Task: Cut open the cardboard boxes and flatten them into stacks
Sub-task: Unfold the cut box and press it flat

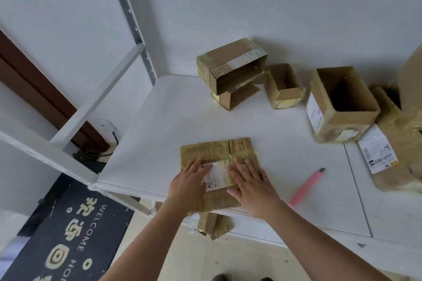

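Both hands lie flat on the flattened box (217, 166), which sits at the near edge of the white counter (159, 121). The left hand (187, 187) presses at about 7 o'clock on the box and the right hand (251, 189) at about 5 o'clock. All the fingers are straight and spread, so they press and hold nothing.

The pink knife (307, 187) lies on the counter at 3 o'clock from the right hand, near it but not touching. Its long side runs from 7 o'clock up to 1 o'clock, with the blade end far from the person. The right hand is the nearer one to pick it up.

The tall open box (338, 107) stands at about 1 o'clock, well apart. It looks like the next one to cut.
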`<state>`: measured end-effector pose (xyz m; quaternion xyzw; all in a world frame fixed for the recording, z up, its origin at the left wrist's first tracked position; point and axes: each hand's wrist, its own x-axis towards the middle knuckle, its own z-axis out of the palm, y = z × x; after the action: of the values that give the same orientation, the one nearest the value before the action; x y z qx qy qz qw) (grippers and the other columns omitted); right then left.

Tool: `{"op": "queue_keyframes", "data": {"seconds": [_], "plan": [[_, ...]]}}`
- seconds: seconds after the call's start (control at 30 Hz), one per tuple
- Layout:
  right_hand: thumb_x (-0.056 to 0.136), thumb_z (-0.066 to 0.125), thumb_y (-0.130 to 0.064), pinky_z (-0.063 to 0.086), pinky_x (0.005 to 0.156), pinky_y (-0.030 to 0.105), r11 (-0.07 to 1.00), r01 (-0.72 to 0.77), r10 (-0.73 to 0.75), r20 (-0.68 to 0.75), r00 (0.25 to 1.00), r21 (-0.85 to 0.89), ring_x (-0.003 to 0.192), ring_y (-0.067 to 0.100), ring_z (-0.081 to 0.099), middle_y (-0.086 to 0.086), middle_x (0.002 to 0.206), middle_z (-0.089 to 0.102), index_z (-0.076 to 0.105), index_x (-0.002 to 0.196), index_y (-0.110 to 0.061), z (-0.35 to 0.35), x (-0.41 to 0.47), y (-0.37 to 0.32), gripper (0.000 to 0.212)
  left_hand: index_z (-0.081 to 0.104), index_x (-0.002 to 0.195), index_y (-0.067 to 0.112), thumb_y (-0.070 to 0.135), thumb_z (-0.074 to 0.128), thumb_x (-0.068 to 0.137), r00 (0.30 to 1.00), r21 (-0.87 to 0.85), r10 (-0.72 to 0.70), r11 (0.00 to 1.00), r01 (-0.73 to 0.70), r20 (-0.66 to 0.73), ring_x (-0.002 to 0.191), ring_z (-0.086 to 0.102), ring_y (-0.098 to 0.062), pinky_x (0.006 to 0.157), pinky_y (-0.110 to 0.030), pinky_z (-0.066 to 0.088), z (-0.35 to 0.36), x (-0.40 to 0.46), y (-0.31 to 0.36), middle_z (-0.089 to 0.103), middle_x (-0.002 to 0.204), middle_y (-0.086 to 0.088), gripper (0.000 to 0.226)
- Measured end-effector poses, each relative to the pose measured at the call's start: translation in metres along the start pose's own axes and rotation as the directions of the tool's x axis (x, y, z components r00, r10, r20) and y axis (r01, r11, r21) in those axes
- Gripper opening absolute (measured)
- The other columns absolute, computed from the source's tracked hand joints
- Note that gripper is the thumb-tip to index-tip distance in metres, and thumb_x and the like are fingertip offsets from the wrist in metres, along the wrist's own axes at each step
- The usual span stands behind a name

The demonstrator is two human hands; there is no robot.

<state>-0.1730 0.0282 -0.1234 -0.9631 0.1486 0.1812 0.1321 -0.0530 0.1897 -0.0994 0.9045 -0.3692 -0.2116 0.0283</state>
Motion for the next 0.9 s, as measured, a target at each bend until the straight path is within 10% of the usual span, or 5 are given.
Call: {"op": "queue_keyframes", "data": {"seconds": [0.13,0.33,0.5,0.73,0.9], "plan": [[0.104,0.024,-0.044,0.008,0.122,0.046,0.998,-0.054,0.056,-0.136,0.989,0.019,0.152,0.025,-0.008,-0.006,0.161,-0.021,0.001,0.157,-0.034,-0.005,-0.018,-0.008,0.059,0.014,0.154,0.041,0.049,0.044,0.100,1.000,0.058,-0.015,0.998,0.014,0.010,0.151,0.004,-0.013,0.116,-0.043,0.028,-0.002,-0.002,-0.001,0.000,0.164,0.011,0.062],[0.084,0.065,-0.030,0.054,0.081,0.031,0.925,-0.298,0.364,-0.316,0.876,0.236,0.107,0.026,0.050,0.010,0.126,0.043,0.050,0.134,-0.025,0.016,-0.055,-0.036,0.052,0.047,0.134,0.023,0.055,0.055,0.092,0.982,0.121,-0.047,0.990,0.070,-0.183,0.122,0.050,-0.017,0.098,-0.031,0.042,-0.001,-0.006,0.008,0.046,0.135,0.003,0.054],[0.098,0.050,-0.030,0.043,0.077,0.015,0.912,-0.178,0.278,-0.238,0.930,0.370,0.103,0.014,0.059,0.006,0.138,0.033,0.029,0.149,-0.028,0.007,-0.046,-0.040,0.055,0.015,0.153,0.037,0.072,0.054,0.082,0.992,0.115,0.002,0.993,0.013,-0.129,0.149,0.000,-0.037,0.120,-0.047,0.000,-0.004,0.007,-0.013,0.001,0.163,-0.008,0.089],[0.095,0.058,-0.016,0.029,0.110,0.017,0.834,0.238,-0.023,-0.400,0.916,0.498,0.145,0.014,0.021,0.002,0.161,0.010,0.035,0.149,-0.024,-0.020,0.009,-0.054,0.060,-0.003,0.157,0.023,0.069,0.017,0.095,0.887,0.014,-0.443,0.894,0.449,-0.132,0.148,0.003,-0.043,0.120,-0.051,0.006,-0.005,0.002,-0.042,-0.004,0.164,-0.013,0.079],[0.103,0.036,-0.045,-0.006,0.120,0.055,0.964,0.135,-0.094,-0.180,0.979,0.228,0.151,0.021,-0.012,-0.004,0.165,-0.010,0.023,0.153,-0.037,-0.006,0.051,-0.078,0.052,-0.003,0.154,0.042,0.058,0.015,0.100,0.942,-0.025,-0.264,0.964,0.265,-0.205,0.149,-0.016,-0.030,0.120,-0.047,-0.007,0.002,-0.009,-0.074,-0.013,0.163,0.008,0.060]]}}
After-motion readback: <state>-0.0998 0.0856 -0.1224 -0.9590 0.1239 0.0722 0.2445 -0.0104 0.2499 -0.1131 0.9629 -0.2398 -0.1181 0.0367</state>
